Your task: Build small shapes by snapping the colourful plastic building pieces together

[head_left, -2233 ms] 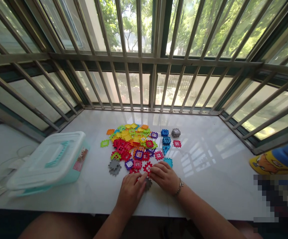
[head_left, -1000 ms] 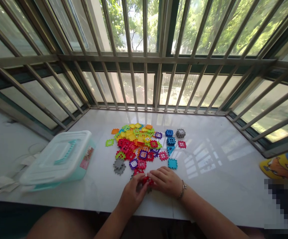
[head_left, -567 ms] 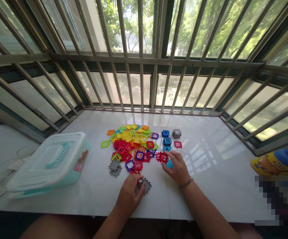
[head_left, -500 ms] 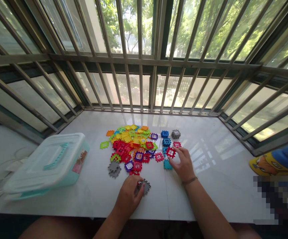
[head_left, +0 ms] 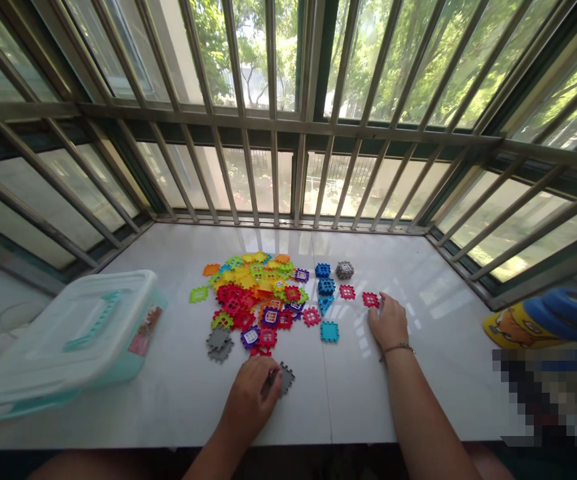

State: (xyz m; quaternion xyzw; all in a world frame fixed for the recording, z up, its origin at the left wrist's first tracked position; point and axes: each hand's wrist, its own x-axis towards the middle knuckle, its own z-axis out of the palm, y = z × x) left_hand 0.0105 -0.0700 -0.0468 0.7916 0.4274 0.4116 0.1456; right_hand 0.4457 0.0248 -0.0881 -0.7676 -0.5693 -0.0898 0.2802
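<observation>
Gripping gray block (head_left: pixel 282 379) in left hand (head_left: pixel 248 400) | right hand (head_left: pixel 388 323) on red block (head_left: pixel 370 299), grip unclear

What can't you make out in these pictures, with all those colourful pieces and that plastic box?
All from the head camera:
Grey piece: partly covered by the left hand.
Plastic box: its cloudy lid hides what's inside.
Pile of pieces: top pieces cover lower ones.
Pixelated patch: hides the lower right.
Yellow and blue thing: cut off by the patch, unclear.
</observation>
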